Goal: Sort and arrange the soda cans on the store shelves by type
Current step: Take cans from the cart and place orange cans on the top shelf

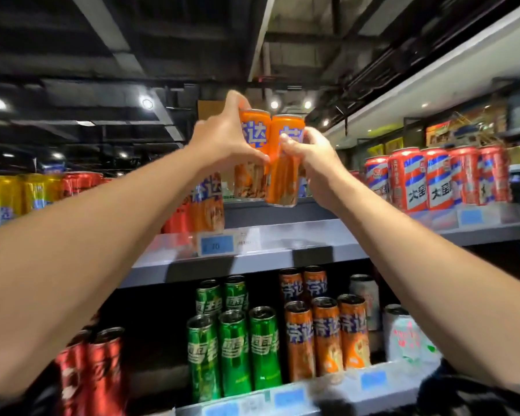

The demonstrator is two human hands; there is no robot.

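Observation:
My left hand [222, 136] grips a tall orange can [250, 175] and my right hand [311, 157] grips a second orange can [282, 178]. Both cans are held upright, side by side and touching, just above the top shelf [312, 232]. Another orange can [209, 205] stands on that shelf to the left, partly hidden by my left forearm. On the lower shelf stand green cans [233, 349], orange cans [324, 334], red cans [102, 370] and pale white cans [403, 334].
Red, white and blue cans [439, 178] fill the right of the top shelf. Yellow cans [9, 196] and red cans [78, 181] stand at its far left. Price tags [216, 243] line the shelf edges. A dark ceiling with lamps hangs overhead.

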